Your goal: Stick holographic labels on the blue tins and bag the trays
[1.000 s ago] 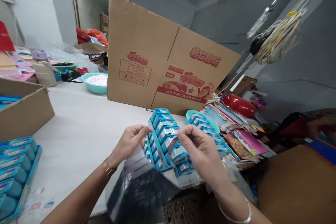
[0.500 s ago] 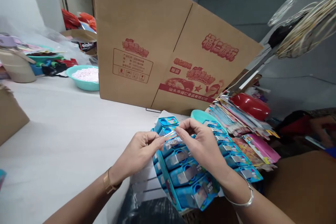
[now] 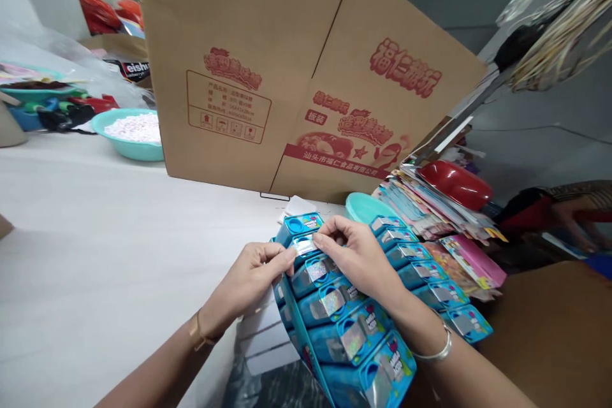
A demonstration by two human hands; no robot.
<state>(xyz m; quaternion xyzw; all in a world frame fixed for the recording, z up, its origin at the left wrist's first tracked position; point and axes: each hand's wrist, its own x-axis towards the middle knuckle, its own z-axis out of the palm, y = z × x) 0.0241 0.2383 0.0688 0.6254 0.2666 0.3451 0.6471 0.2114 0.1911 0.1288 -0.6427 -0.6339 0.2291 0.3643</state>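
Observation:
My left hand (image 3: 255,273) and my right hand (image 3: 357,260) each pinch an end of a short, shiny silver sticker (image 3: 304,244). It lies across the top of a small blue box near the far end of a row. Closer to me in that row, several blue boxes (image 3: 344,330) carry similar silver strips over round openings. The farthest box (image 3: 301,223) shows its round opening without a strip. Under my right forearm, a second row of blue boxes (image 3: 427,273) is partly hidden. A long blue edge strip (image 3: 302,325) runs along the left side of the near row.
Behind the boxes, a large printed carton (image 3: 268,76) stands on the white table (image 3: 119,255). A teal bowl of pale pieces (image 3: 127,150) sits left of it. To the right are another teal bowl (image 3: 366,206), stacked packaging (image 3: 421,207) and a red basin (image 3: 456,185).
The view has shifted, and the box rows appear larger. The sticker, angled above the boxes before, now lies flat across one box top between my fingers.

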